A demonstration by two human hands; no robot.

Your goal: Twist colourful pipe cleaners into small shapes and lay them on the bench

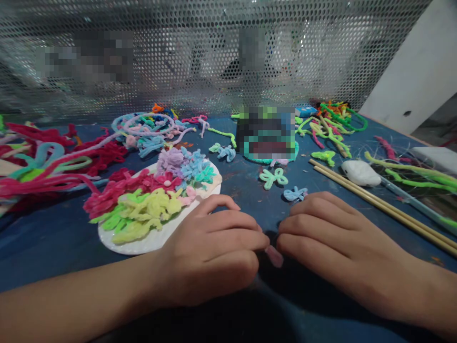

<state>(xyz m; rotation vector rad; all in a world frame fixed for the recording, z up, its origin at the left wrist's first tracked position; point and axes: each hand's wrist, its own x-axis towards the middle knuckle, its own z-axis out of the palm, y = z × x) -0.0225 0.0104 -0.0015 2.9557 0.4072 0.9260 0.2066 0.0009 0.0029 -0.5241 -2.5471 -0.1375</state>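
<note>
Close together over the front of the table, my left hand [217,252] and my right hand [324,238] both have curled fingers. A short piece of fuzzy pink pipe cleaner [274,256] pokes out at the fingertips of my left hand, which pinches it. My right fingertips bend down just beside this piece, and what they hold is hidden. Behind my left wrist is a white plate [143,247] heaped with pipe-cleaner flowers in pink, yellow, green, purple and blue. Beyond my knuckles lie a mint-green pipe-cleaner flower [273,178] and a light-blue one [295,193].
Red and pink pipe cleaners [53,157] pile up at the left. To the right are two wooden sticks [378,202], a white lump-like object [360,172] and green strands [421,178]. A perforated metal panel [178,85] borders the blue table [46,259] at the back.
</note>
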